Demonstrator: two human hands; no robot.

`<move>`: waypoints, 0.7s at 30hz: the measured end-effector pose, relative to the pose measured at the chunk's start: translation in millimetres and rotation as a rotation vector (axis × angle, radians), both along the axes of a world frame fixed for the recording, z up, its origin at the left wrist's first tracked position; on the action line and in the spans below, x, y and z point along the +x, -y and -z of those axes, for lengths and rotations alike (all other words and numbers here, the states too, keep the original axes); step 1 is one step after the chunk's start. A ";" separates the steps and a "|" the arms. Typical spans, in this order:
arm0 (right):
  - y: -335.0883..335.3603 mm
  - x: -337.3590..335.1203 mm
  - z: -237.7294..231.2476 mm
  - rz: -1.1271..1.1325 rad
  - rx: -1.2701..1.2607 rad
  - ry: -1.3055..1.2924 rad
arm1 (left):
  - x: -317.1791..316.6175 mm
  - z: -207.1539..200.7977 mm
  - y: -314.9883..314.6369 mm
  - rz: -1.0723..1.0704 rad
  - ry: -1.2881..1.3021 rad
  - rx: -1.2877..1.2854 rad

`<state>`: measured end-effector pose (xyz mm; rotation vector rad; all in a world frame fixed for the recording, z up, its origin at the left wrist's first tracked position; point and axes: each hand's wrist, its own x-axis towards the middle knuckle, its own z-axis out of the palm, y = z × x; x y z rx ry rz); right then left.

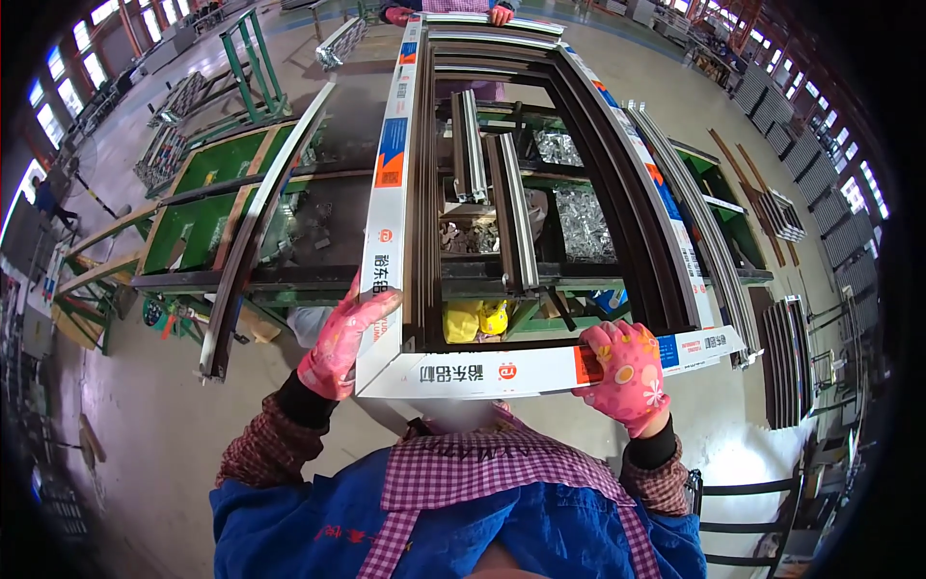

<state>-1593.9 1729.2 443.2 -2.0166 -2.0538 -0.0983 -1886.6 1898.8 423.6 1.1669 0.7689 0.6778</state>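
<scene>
A large rectangular window frame of dark brown profile, covered with white, blue and orange protective film, stretches away from my body. My left hand, in a pink flowered glove, wraps around its near left corner, thumb on top. Gloved the same way, my right hand grips the near rail right of its middle, fingers curled over the inner edge. At the far end, a co-worker's gloved hand is on the frame. Through the opening show short dark metal profiles lying across a green workbench.
Long metal profiles lie at the left and right of the frame. Green bins stand on the left. Small silver metal parts and a yellow bag show through the opening. Stacked dark profiles stand at the right.
</scene>
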 end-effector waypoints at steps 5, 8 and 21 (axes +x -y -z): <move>0.3 -0.1 -1.2 -0.002 0.004 -0.007 | -26.2 31.2 -16.4 0.237 -0.072 0.981; -0.4 -0.6 -0.6 -0.001 -0.005 -0.006 | -6.2 7.2 -3.6 0.086 0.028 0.385; 1.8 -2.8 -3.6 0.020 -0.037 -0.007 | -5.7 1.9 1.4 0.004 0.124 -0.093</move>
